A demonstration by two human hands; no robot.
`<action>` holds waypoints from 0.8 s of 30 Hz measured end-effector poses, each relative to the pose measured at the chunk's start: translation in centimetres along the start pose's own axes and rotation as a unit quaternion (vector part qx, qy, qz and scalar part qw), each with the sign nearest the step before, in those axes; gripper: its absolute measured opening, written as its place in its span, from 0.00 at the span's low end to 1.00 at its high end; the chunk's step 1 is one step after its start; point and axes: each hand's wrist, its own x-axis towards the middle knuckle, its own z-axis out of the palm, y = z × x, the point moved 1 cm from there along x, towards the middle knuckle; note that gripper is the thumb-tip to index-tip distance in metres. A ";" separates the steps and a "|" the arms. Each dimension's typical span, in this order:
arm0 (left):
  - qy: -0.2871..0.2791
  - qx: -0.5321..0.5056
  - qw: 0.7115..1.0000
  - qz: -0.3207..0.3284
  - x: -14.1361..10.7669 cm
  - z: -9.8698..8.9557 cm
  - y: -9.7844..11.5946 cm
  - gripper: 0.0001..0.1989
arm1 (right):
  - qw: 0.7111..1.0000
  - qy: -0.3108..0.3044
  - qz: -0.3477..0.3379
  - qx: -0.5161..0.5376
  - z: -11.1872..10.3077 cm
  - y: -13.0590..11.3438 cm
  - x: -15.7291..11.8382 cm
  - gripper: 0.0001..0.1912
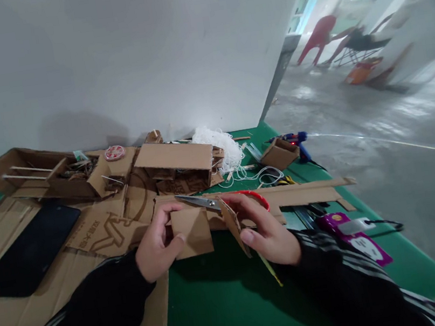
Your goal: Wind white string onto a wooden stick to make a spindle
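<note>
My left hand [160,245] holds a small square cardboard piece [193,232] by its left side, thumb in front. Just to the right, my right hand [266,232] grips a second cardboard piece [232,223], turned nearly edge-on. The two pieces are apart. Behind them lie scissors [202,201] with red handles, blades pointing left, on a cardboard strip [304,193]. A thin yellow-green stick [271,270] extends below my right hand; whether the hand holds it, I cannot tell.
A black tablet [28,251] lies on cardboard at the left. Cardboard boxes [178,156], white string [219,146] and a blue glue gun [300,142] stand farther back. A purple package [355,238] lies right on the green table [210,306]. Red chair [319,36] beyond.
</note>
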 end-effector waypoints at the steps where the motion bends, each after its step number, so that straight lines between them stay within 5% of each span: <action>1: -0.025 0.015 0.999 -0.022 -0.1 0.1 -0.2 0.22 | 0.999 0.003 -0.021 -0.047 -0.1 0.0 0.0 0.32; 6: -0.136 0.069 0.987 -0.058 -0.5 0.8 -0.8 0.24 | 0.976 -0.038 -0.086 -0.198 0.2 -0.5 0.1 0.40; 15: -0.207 0.030 0.973 -0.092 -0.3 0.4 -0.7 0.32 | 0.947 -0.101 -0.094 -0.291 2.1 -0.7 0.1 0.38; 24: -0.188 -0.090 0.975 -0.074 0.1 0.5 -0.1 0.30 | 0.938 -0.097 -0.077 -0.324 2.6 -0.6 0.1 0.42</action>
